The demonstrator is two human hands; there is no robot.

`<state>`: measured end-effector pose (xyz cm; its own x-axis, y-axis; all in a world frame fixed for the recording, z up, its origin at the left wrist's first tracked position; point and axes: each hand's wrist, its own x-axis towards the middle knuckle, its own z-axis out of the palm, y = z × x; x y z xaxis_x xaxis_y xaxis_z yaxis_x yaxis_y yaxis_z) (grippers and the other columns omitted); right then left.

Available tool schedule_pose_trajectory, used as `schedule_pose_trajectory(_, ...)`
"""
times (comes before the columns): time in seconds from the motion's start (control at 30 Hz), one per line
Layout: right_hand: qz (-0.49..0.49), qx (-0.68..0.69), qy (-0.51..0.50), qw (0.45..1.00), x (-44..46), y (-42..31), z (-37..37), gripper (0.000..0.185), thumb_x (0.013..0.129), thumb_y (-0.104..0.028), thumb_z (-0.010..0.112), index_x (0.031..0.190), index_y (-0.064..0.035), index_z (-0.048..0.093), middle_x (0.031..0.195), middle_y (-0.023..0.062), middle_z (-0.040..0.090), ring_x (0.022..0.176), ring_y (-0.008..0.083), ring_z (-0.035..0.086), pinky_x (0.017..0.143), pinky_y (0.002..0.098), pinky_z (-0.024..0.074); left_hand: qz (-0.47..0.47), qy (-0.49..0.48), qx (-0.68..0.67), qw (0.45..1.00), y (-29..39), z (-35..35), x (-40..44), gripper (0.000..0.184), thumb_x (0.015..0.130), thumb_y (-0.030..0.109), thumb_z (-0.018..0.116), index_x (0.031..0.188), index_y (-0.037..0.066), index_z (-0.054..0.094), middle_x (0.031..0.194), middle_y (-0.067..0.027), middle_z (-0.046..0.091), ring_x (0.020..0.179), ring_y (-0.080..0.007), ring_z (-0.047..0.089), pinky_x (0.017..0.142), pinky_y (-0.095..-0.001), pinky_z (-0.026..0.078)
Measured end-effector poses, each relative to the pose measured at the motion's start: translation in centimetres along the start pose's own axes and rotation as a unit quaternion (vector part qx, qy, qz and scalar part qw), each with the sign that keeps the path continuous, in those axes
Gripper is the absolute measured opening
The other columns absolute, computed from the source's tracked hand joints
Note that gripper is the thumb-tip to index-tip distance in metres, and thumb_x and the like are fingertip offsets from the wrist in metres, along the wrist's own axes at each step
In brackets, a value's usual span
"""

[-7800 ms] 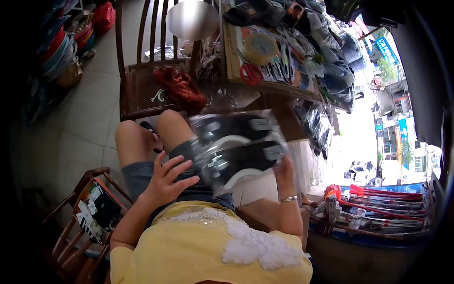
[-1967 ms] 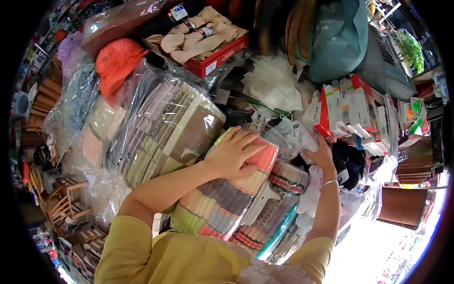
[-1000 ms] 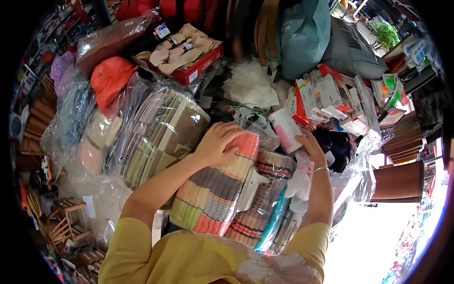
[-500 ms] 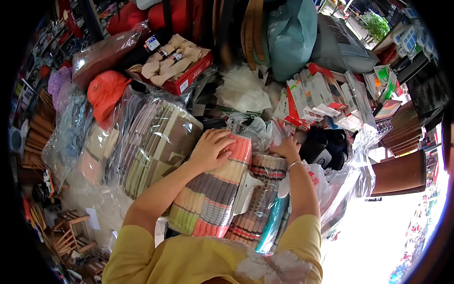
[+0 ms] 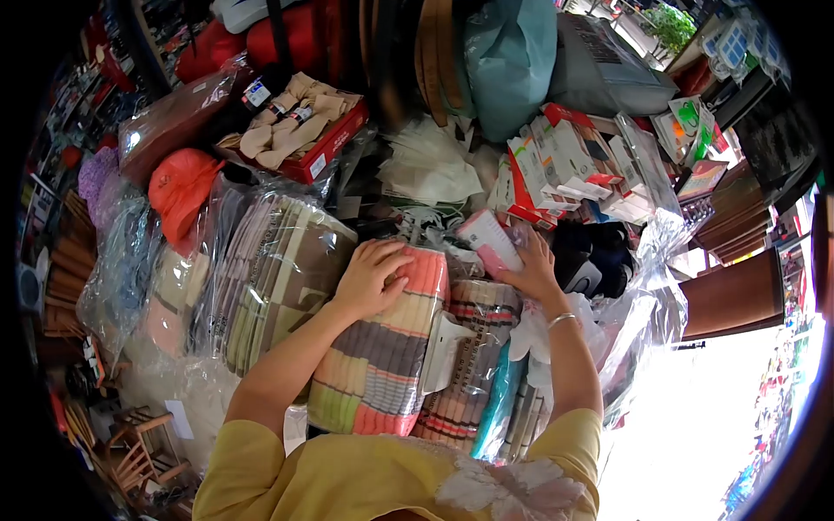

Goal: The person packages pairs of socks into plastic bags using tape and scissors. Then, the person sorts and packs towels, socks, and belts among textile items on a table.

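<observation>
My left hand [image 5: 373, 276] rests on the upper left edge of a plastic-wrapped pack of striped towels [image 5: 382, 356] in coral, grey and yellow. Its fingers lie spread over the wrap, so it is open. My right hand [image 5: 533, 267] is closed around one end of a small pink and white box [image 5: 489, 243], tilted above the far end of the packs. Beside the coral towels is another wrapped pack of striped towels [image 5: 469, 365] with dark and red bands. A white card [image 5: 446, 352] sticks up between the two packs.
To the left stands a wrapped pack of beige towels [image 5: 282, 278]. A red box of beige socks [image 5: 326, 152] lies behind it. White and red boxes [image 5: 569, 165] are piled at the back right. Clear plastic wrap [image 5: 656, 286] hangs on the right, and a red bag [image 5: 182, 195] sits left.
The pink and white box has come up into clear view in my right hand, which has shifted slightly. My left hand stays on the coral striped towels. The whole view has moved a little.
</observation>
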<state>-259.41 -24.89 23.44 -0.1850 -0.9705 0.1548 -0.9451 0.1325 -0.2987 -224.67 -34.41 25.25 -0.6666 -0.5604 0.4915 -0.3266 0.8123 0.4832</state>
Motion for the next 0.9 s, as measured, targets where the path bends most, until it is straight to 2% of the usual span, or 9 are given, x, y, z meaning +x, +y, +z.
schedule_pose_trajectory(0.07,-0.014,-0.02,-0.023,0.999,0.0,-1.6,-1.5,0.067,0.06,-0.044,0.074,0.116,-0.0091,0.064,0.15,0.0177,0.021,0.137,0.0371,0.021,0.111,0.0494,0.0173,0.001,-0.003,0.004,1.0,0.1,0.0,0.1,0.035,0.077,0.018,0.066,0.111,0.011,0.06,0.122,-0.0107,0.054,0.116,-0.0295,0.048,0.103,-0.0456,0.033)
schedule_pose_trajectory(0.23,-0.057,0.012,0.046,0.997,0.3,-1.7,-0.8,0.065,0.06,-0.041,0.073,0.116,-0.008,0.064,0.142,0.0192,0.038,0.133,0.0354,0.032,0.109,0.0485,0.0224,-0.01,-0.012,0.016,1.0,0.4,0.0,0.2,0.037,0.076,0.016,0.067,0.112,0.011,0.061,0.124,-0.0103,0.053,0.117,-0.0304,0.048,0.102,-0.0453,0.033)
schedule_pose_trajectory(0.3,0.118,0.181,-0.074,0.974,0.6,-2.5,-0.9,0.064,0.06,-0.039,0.073,0.115,-0.0078,0.064,0.124,0.0193,0.056,0.12,0.036,0.048,0.104,0.0452,0.0306,-0.011,-0.012,0.012,1.0,0.3,0.0,0.3,0.037,0.075,0.016,0.067,0.112,0.011,0.061,0.123,-0.0105,0.054,0.116,-0.0309,0.048,0.102,-0.0448,0.033)
schedule_pose_trajectory(0.47,0.148,0.158,0.006,0.976,2.2,-1.8,-0.4,0.056,0.069,-0.032,0.07,0.116,-0.0027,0.061,0.1,0.0132,0.065,0.1,0.0251,0.059,0.093,0.032,0.0399,-0.026,-0.021,-0.04,0.999,0.3,-0.5,0.6,0.039,0.078,0.017,0.066,0.116,0.009,0.059,0.118,-0.0114,0.057,0.114,-0.0298,0.05,0.102,-0.0426,0.034)
schedule_pose_trajectory(0.63,0.166,0.603,0.004,0.78,2.5,-8.6,-3.7,0.047,0.074,-0.018,0.066,0.11,0.0101,0.057,0.098,0.0128,0.063,0.091,0.0175,0.059,0.082,0.0287,0.0459,-0.234,0.05,-0.48,0.844,2.0,-0.4,0.9,0.069,0.085,0.035,0.067,0.138,0.006,0.034,0.131,-0.0136,0.048,0.121,-0.0232,0.047,0.102,-0.0398,0.037)
schedule_pose_trajectory(0.7,0.123,0.594,-0.049,0.794,1.7,-14.0,-5.6,0.052,0.071,-0.02,0.07,0.112,0.0068,0.054,0.103,0.0126,0.061,0.091,0.0214,0.06,0.082,0.0328,0.0476,-0.267,0.048,-0.624,0.733,2.9,-0.6,1.4,0.092,0.082,0.045,0.069,0.146,0.012,0.012,0.142,-0.0124,0.035,0.124,-0.024,0.044,0.099,-0.0424,0.042)
schedule_pose_trajectory(0.77,-0.101,0.41,-0.007,0.906,0.8,-17.2,-2.9,0.056,0.073,-0.026,0.073,0.115,0.0048,0.053,0.105,0.0175,0.06,0.098,0.0236,0.057,0.086,0.0359,0.0456,-0.245,0.066,-0.685,0.683,3.2,-0.5,0.9,0.084,0.078,0.052,0.07,0.139,0.011,0.03,0.131,-0.0101,0.047,0.117,-0.0244,0.051,0.097,-0.0436,0.045)
schedule_pose_trajectory(0.87,-0.087,0.627,-0.163,0.757,1.1,-19.0,-2.3,0.053,0.079,-0.034,0.069,0.118,0.0,0.055,0.116,0.0204,0.056,0.105,0.0326,0.054,0.094,0.0414,0.0403,-0.271,0.112,-0.676,0.676,1.6,-3.3,-1.9,0.083,0.076,0.058,0.066,0.135,0.008,0.038,0.125,-0.01,0.054,0.113,-0.0278,0.054,0.098,-0.0447,0.045)
schedule_pose_trajectory(0.9,-0.157,0.538,-0.12,0.82,2.4,-18.2,-1.7,0.05,0.083,-0.033,0.066,0.12,-0.0009,0.055,0.122,0.0201,0.053,0.112,0.0336,0.051,0.097,0.0412,0.0392,-0.279,0.141,-0.674,0.669,1.6,-4.8,-2.7,0.082,0.077,0.057,0.066,0.136,0.008,0.038,0.126,-0.0104,0.053,0.114,-0.0281,0.054,0.098,-0.0452,0.044)
